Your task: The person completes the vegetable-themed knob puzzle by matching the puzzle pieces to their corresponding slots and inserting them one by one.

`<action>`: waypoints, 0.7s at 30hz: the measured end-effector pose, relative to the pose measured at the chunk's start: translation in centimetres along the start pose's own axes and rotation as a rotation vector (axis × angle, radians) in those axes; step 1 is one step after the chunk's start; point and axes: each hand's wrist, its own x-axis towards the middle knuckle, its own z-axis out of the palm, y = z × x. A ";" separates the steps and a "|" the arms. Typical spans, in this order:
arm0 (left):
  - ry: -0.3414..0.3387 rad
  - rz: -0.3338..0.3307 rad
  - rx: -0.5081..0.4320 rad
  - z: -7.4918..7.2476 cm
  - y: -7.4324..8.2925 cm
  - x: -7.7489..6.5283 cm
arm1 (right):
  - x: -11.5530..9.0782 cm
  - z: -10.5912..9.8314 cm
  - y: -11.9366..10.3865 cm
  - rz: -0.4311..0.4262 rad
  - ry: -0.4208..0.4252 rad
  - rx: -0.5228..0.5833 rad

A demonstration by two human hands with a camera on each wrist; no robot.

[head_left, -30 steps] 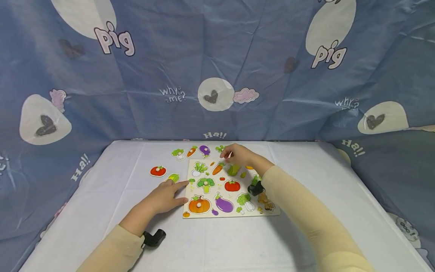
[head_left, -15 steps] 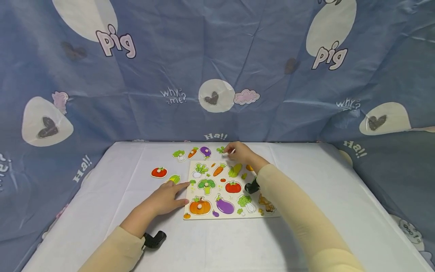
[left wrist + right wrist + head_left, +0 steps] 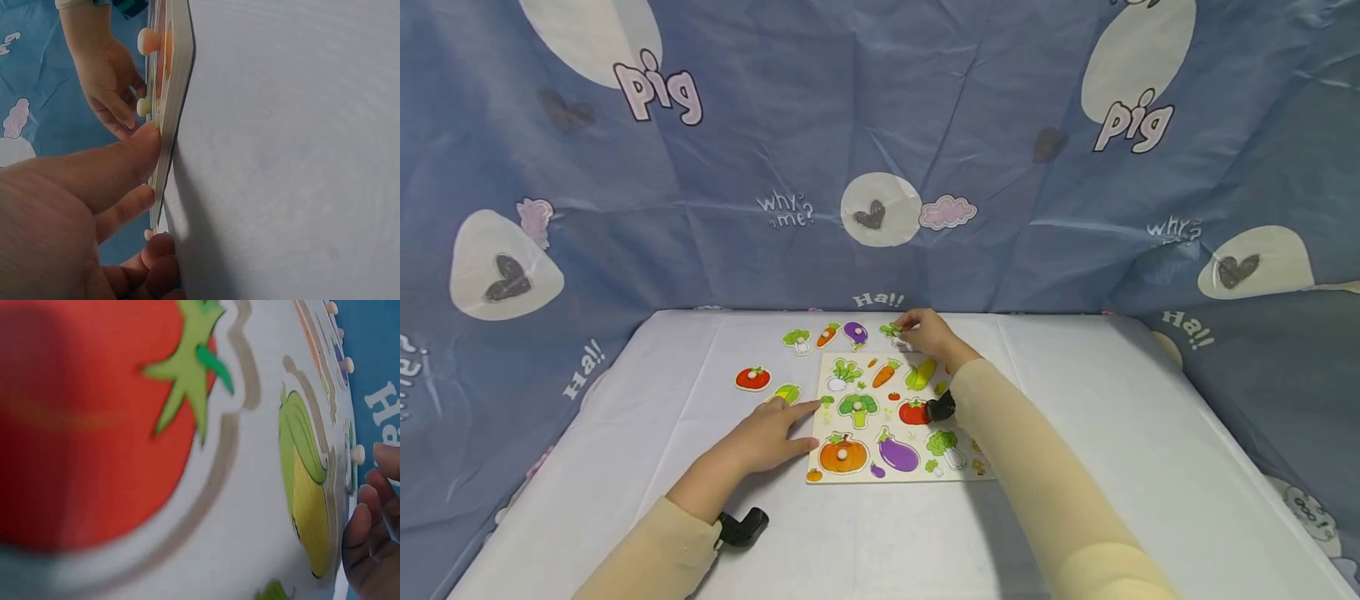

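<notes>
My left hand (image 3: 765,435) lies at the left edge of a wooden vegetable puzzle board (image 3: 880,477), thumb and index finger touching that edge. In the left wrist view the thumb (image 3: 125,164) rests on the board's side, the other fingers bent below. Beyond the board's far edge, my right hand (image 3: 931,333) reaches to a white radish piece (image 3: 892,331) with green leaves. In the right wrist view its fingertips are close to the piece's round knob (image 3: 358,454), with a small gap showing. A pumpkin piece (image 3: 842,455) and a broccoli piece (image 3: 857,408) sit in the board.
Loose bok choy (image 3: 797,341), carrot (image 3: 827,335) and eggplant (image 3: 854,334) pieces lie behind the board. A tomato piece (image 3: 752,378) and a partly covered corn piece (image 3: 786,393) are left of it. A blue printed cloth (image 3: 737,258) hangs behind the white table (image 3: 1105,400).
My right hand has moved slightly farther back, closer to the radish piece, its forearm swinging left over the board. The left hand stays at the board's edge.
</notes>
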 end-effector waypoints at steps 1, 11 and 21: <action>0.001 0.000 0.001 0.0 0.0 0.0 | 0.1 0.1 0.0 0.006 -0.002 0.015; 0.006 0.025 0.000 -0.1 -0.1 0.0 | 0.9 1.1 0.1 0.046 0.017 0.027; 0.009 0.028 -0.002 0.0 -0.3 0.0 | 1.3 1.8 0.0 0.063 0.039 -0.057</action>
